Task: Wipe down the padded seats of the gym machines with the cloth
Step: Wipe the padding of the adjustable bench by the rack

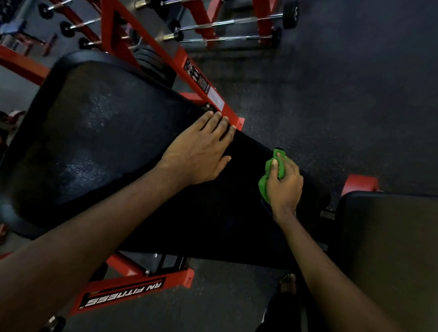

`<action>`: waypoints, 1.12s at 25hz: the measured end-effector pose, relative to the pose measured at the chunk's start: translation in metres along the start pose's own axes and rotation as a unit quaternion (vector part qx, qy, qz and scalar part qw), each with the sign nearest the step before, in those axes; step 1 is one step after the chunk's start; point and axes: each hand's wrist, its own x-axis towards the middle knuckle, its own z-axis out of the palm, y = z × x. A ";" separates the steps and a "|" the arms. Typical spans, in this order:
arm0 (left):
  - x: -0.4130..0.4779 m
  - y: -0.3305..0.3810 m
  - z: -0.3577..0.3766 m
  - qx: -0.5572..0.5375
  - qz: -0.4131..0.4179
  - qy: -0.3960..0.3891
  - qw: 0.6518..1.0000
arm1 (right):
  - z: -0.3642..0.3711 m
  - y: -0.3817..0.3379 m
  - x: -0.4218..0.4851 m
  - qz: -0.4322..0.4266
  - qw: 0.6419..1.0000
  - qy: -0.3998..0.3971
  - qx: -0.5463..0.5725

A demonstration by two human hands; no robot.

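A long black padded bench pad runs from upper left to lower right on a red machine frame. My left hand lies flat on the pad with straight fingers reaching its far edge. My right hand grips a bunched green cloth and holds it against the pad's narrow end. A second dark padded seat sits at the right, just past the first pad's end.
A red rack of chrome barbells stands at the back. The red frame with white lettering crosses the floor in front of the bench. Dark rubber floor spreads to the right. My foot is below the pad.
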 end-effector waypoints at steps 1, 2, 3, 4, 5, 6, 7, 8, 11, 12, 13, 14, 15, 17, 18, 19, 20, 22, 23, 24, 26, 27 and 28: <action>0.000 0.000 0.000 0.000 0.000 -0.001 1.000 | 0.002 -0.009 0.001 -0.028 1.000 -0.004 -0.004; 0.001 0.000 0.000 0.001 0.000 0.000 1.000 | 0.005 -0.021 0.002 -0.066 0.998 -0.009 -0.010; 0.001 0.000 0.001 -0.001 0.000 0.001 1.000 | 0.008 -0.034 0.003 -0.101 0.995 -0.016 -0.015; 0.000 -0.001 0.001 -0.002 0.000 0.001 1.000 | 0.010 -0.047 0.006 -0.132 0.991 -0.023 -0.018; 0.000 -0.001 0.001 -0.001 0.001 0.001 1.000 | 0.012 -0.056 0.010 -0.159 0.987 -0.030 -0.019; 0.000 -0.001 0.002 0.002 0.002 0.000 1.000 | 0.011 -0.063 0.013 -0.181 0.983 -0.038 -0.018; 0.001 -0.001 0.002 0.003 0.003 -0.001 1.000 | 0.010 -0.063 0.016 -0.195 0.980 -0.043 -0.018; 0.001 0.000 0.002 0.004 0.003 -0.002 1.000 | 0.009 -0.056 0.017 -0.199 0.979 -0.041 -0.021; 0.001 0.000 0.001 0.006 0.002 -0.010 1.000 | 0.003 -0.015 0.016 -0.119 0.993 -0.002 -0.016; 0.001 -0.001 0.001 0.004 0.000 -0.011 1.000 | 0.001 -0.004 0.013 -0.074 0.997 0.006 -0.013; 0.001 0.000 0.000 -0.001 -0.006 -0.010 1.000 | 0.000 0.003 0.007 -0.038 0.999 0.007 -0.014; 0.003 0.003 -0.001 -0.008 -0.014 -0.009 1.000 | 0.000 0.004 -0.001 -0.020 1.000 0.002 -0.019; 0.006 0.007 -0.001 -0.018 -0.022 -0.011 1.000 | 0.000 0.002 -0.011 -0.022 0.999 -0.008 -0.025; 0.017 0.023 0.001 -0.035 -0.020 -0.025 0.999 | -0.001 -0.005 -0.044 -0.072 0.996 -0.035 -0.033; 0.022 0.032 0.004 -0.036 -0.015 -0.030 0.999 | -0.002 -0.008 -0.064 -0.108 0.992 -0.054 -0.034; 0.028 0.039 0.007 -0.034 -0.009 -0.034 0.999 | -0.003 -0.008 -0.084 -0.142 0.987 -0.071 -0.035; 0.032 0.043 0.010 -0.030 -0.002 -0.037 0.999 | -0.006 -0.004 -0.100 -0.168 0.981 -0.084 -0.037; 0.036 0.045 0.016 -0.025 0.010 -0.041 0.999 | -0.010 0.013 -0.105 -0.189 0.978 -0.082 -0.045; 0.037 0.045 0.018 -0.020 0.012 -0.039 0.999 | -0.010 0.023 -0.098 -0.169 0.982 -0.069 -0.048; 0.036 0.044 0.020 -0.015 0.013 -0.037 0.999 | -0.009 0.033 -0.088 -0.129 0.989 -0.052 -0.052; 0.034 0.044 0.021 -0.006 0.017 -0.030 0.999 | -0.008 0.049 -0.063 -0.039 0.997 -0.028 -0.054; 0.033 0.045 0.020 -0.003 0.020 -0.028 0.999 | -0.009 0.054 -0.053 -0.013 0.998 -0.026 -0.053; 0.033 0.045 0.020 -0.001 0.022 -0.026 0.999 | -0.009 0.056 -0.048 0.001 0.998 -0.027 -0.052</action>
